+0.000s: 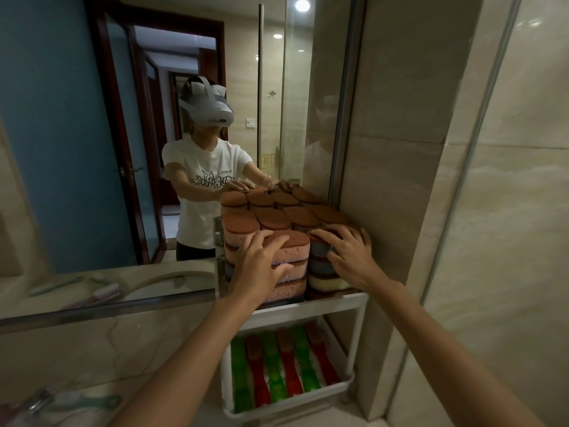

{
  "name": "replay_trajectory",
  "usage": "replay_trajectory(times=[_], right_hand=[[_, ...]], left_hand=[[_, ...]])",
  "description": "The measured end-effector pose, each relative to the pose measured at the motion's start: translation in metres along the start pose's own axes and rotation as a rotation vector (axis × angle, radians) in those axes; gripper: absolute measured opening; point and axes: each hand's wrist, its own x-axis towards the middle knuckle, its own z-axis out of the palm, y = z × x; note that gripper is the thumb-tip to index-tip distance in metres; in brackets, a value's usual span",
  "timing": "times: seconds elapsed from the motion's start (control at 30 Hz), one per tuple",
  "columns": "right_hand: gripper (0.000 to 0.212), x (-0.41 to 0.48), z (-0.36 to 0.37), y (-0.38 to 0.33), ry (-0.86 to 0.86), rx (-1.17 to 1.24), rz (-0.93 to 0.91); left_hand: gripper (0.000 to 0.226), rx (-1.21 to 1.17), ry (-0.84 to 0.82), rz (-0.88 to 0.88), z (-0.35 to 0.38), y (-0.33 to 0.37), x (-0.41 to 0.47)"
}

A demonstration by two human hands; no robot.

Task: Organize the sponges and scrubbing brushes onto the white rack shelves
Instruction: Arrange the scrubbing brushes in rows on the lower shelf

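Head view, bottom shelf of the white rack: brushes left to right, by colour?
Six, alternating: far-left green brush → left red brush → middle green brush → middle red brush → right green brush → far-right red brush.

1. Sponge stacks [292, 255] on top shelf [308, 306]: six by brown tops, two in front, four behind. Tops beyond are mirror images, not counted.
2. Front-left stack: three pink sponges visible.
3. Scrubbing brushes [274, 365] on lower shelf [348, 383]: six, three green [303, 355] and three red [289, 365].
4. White rack [358, 334] shelves in view: two.
5. Hands: two, left hand [258, 266] and right hand [351, 254].
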Motion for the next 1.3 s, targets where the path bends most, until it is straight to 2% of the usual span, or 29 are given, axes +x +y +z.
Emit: replay_trajectory(times=[0.3,0.5,0.57,0.73,0.83,0.9,1.0,1.1,1.2,1.3], right_hand=[[0.052,-0.008,0.007,-0.01,0.041,-0.046,0.022],[0.053,-0.012,-0.001,-0.019,0.045,-0.003,0.009],[0.053,-0.017,-0.003,-0.026,0.104,0.014,-0.035],[0.035,-0.051,0.003,-0.06,0.377,0.166,-0.165],[0.036,-0.076,0.017,-0.083,0.631,0.17,-0.165],[0.04,-0.096,0.032,-0.094,0.642,0.235,-0.125],[0.042,-0.138,0.069,-0.104,0.413,0.395,-0.059],[0.036,-0.194,0.117,-0.105,0.033,0.504,0.066],[0.039,-0.248,0.162,-0.094,-0.393,0.398,0.293],[0.043,-0.293,0.189,-0.079,-0.605,0.229,0.485]], left_hand=[[0.054,0.03,0.01,-0.05,-0.001,0.01,0.003],[0.056,0.069,-0.065,-0.047,-0.01,0.012,0.002],[0.054,0.076,-0.038,-0.038,-0.014,0.015,0.0],[0.04,-0.028,0.193,0.023,-0.026,0.022,-0.021],[0.032,-0.109,0.289,0.013,-0.029,0.022,-0.047],[0.029,-0.143,0.299,-0.016,-0.026,0.017,-0.071],[0.027,-0.219,0.235,-0.125,-0.011,0.005,-0.114],[0.024,-0.299,0.053,-0.314,0.018,-0.009,-0.17],[0.024,-0.303,-0.185,-0.548,0.05,-0.02,-0.229],[0.023,-0.243,-0.448,-0.744,0.076,-0.027,-0.284]])
